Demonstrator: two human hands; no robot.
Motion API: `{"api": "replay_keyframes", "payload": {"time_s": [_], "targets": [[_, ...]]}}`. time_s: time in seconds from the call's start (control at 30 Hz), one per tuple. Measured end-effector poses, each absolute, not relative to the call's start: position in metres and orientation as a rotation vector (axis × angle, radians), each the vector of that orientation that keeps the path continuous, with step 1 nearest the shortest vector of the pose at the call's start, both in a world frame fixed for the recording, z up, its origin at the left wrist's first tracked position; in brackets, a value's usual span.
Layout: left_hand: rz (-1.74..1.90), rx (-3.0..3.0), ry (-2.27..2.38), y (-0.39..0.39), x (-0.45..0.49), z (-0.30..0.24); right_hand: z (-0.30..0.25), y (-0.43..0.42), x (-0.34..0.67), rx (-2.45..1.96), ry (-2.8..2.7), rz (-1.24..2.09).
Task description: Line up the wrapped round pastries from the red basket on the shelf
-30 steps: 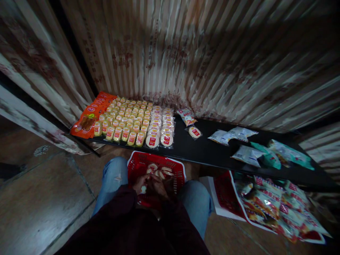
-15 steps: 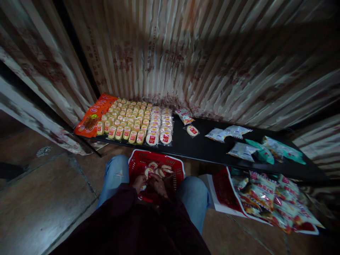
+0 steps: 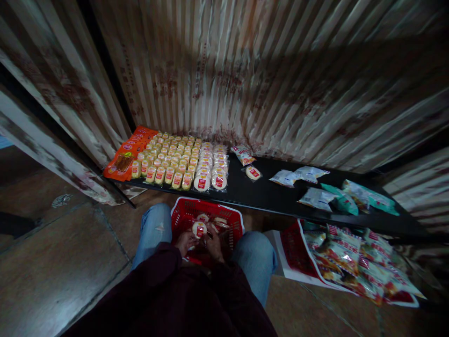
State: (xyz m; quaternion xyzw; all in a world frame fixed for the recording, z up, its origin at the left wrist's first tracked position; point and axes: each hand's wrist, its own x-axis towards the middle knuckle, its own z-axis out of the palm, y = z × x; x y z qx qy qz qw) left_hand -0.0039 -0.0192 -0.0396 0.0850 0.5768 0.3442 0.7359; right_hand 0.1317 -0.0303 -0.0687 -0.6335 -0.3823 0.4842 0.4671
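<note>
Between my knees sits a red plastic basket (image 3: 236, 223) with several round, wrapped pastries inside. Over it, my left hand (image 3: 185, 242) and my right hand (image 3: 213, 243) grip a round wrapped pastry (image 3: 199, 229) from both sides, its red label facing up. More pastries (image 3: 220, 222) lie behind and to the right in the basket. On the black shelf ahead stand neat rows of the same round pastries (image 3: 210, 166), beside rows of small yellow wrapped cakes (image 3: 168, 161).
An orange packet (image 3: 124, 157) lies at the shelf's left end. One loose pastry (image 3: 253, 173), white packets (image 3: 317, 199) and green packets (image 3: 345, 203) lie along the black shelf (image 3: 266, 199). A second red basket (image 3: 293, 245) of snack bags stands right. Striped curtain (image 3: 224, 70) hangs behind.
The pastry in my hands has risen slightly and turned so its label shows more fully. The view has shifted a little; the shelf rows look the same.
</note>
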Motion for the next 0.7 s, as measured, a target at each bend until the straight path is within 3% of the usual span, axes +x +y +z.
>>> {"api": "replay_keyframes", "payload": {"time_s": [0.7], "targets": [[0.772,0.378,1.15,-0.017,0.001,-0.009,-0.046,-0.036,0.131,-1.322,-0.598,1.3]]}}
